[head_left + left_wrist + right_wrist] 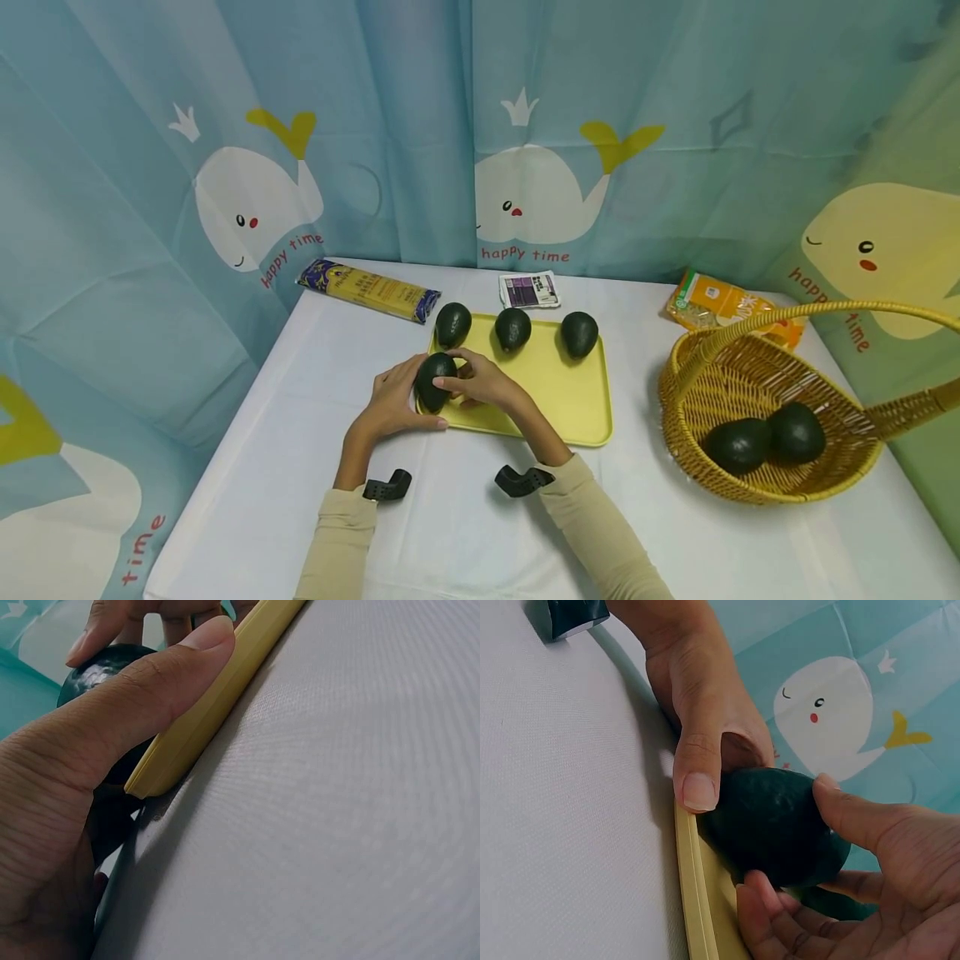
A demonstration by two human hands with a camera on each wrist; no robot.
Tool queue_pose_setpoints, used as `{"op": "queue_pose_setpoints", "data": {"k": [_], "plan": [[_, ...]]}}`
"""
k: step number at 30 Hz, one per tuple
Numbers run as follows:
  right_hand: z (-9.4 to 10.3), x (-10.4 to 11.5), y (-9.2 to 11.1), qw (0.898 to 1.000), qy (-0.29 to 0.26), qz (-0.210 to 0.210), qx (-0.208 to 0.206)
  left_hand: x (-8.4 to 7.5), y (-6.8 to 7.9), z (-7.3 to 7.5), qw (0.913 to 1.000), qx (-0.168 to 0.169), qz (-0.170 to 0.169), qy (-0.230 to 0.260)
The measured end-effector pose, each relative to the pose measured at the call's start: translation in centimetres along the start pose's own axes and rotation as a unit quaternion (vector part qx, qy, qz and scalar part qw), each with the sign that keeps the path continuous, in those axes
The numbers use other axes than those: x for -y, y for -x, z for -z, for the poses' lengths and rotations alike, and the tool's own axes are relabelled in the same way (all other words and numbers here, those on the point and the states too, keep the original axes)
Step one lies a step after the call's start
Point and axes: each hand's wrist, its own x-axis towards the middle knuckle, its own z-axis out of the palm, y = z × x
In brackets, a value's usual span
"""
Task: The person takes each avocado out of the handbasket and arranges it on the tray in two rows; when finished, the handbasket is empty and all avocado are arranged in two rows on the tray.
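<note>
Head view: a blue curtain (pixel 420 83) reads "happy time" in red; before it lie a yellow tray (pixel 558 400) and a gold packet (pixel 367 288), its smaller print unreadable. At the tray's near left corner, the left hand (pixel 392 402) spreads wide, thumb on the rim; the right hand (pixel 486 381) pinches an avocado (pixel 432 372), which sits between both hands.

Left hand (pixel 393 403), thumb outstretched, beside right hand (pixel 486 382), fingers bent.
</note>
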Motion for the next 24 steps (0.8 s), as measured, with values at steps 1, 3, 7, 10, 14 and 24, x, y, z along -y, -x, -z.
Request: {"op": "queue_pose_setpoints", "data": {"k": [1, 3, 7, 10, 14, 24], "plan": [[0.0, -0.03, -0.03, 1.0, 0.001, 0.0, 0.002, 0.01, 0.0, -0.01, 1.0, -0.001, -0.001, 0.001], [0.07, -0.07, -0.03, 1.0, 0.0, 0.002, 0.004, 0.01, -0.01, -0.03, 1.0, -0.002, -0.002, 0.002], [0.17, -0.02, 0.16, 1.0, -0.005, 0.003, 0.005, -0.09, 0.02, 0.01, 1.0, -0.002, -0.003, 0.004], [0.17, 0.01, 0.32, 1.0, -0.009, -0.002, 0.002, -0.12, 0.11, 0.03, 1.0, -0.001, 0.0, 0.006], [0.15, 0.01, 0.43, 1.0, -0.011, -0.006, 0.0, -0.1, 0.18, 0.03, 1.0, 0.0, 0.004, 0.002], [0.26, 0.04, 0.67, 1.0, -0.01, -0.006, -0.006, -0.15, 0.16, 0.11, 1.0, 0.003, -0.001, 0.002]]}}
